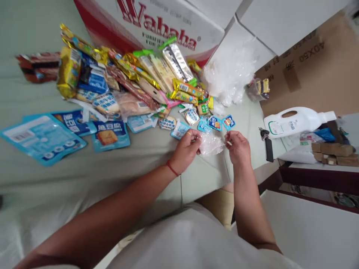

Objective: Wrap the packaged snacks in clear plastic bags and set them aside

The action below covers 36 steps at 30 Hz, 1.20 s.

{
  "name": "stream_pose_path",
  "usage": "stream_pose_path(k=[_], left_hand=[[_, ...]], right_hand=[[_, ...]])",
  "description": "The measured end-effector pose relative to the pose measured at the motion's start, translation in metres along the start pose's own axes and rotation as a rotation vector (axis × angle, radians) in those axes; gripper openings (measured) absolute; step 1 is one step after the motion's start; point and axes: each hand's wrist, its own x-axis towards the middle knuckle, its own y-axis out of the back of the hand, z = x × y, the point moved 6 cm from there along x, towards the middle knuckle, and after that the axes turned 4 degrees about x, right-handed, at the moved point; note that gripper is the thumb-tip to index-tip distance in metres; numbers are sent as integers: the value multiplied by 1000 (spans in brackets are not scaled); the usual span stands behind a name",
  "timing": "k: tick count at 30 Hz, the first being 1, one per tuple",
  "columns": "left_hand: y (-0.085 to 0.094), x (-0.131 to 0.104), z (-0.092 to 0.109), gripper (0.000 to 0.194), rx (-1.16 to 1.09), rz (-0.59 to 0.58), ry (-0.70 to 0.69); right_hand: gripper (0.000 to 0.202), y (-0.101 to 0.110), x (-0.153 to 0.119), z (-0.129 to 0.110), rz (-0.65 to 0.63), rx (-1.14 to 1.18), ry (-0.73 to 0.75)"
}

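Note:
A clear plastic bag (210,144) is stretched between my two hands above the pale green sheet. My left hand (187,149), with a red string on its wrist, pinches the bag's left side. The fingers of my right hand (238,147) are closed on its right edge. Just beyond the bag lie small blue snack packets (215,123), a round wrapped biscuit (192,116) and a light blue packet (180,129). Larger blue pouches (111,135) are spread to the left of my left hand. Whatever the bag holds, if anything, I cannot make out.
Behind are a heap of wrapped snacks (134,82), a Wahaha carton (168,26) and a pile of clear plastic bags (230,71). On the right are a white jug (297,121), keys with a black fob (268,149), a brown carton (305,63) and small brown boxes (333,149).

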Motion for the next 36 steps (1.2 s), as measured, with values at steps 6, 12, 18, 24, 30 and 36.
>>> stream_pose_path(k=[6, 12, 18, 24, 30, 36], left_hand=[[2, 2, -1, 20, 49, 6, -41], [8, 2, 5, 15, 194, 75, -166], [3, -12, 15, 19, 477, 96, -344], [1, -8, 14, 14, 478, -1, -296], [13, 3, 8, 15, 251, 19, -98], [17, 7, 2, 21, -55, 63, 59]], right_hand=[[55, -30, -52, 28, -234, 356, -299], [36, -46, -52, 14, -335, 283, -255], [30, -39, -49, 4, -65, 211, 25], [37, -70, -59, 15, -205, 249, -75], [42, -67, -51, 21, -199, 412, -206], [42, -36, -33, 13, -132, 388, -81]])
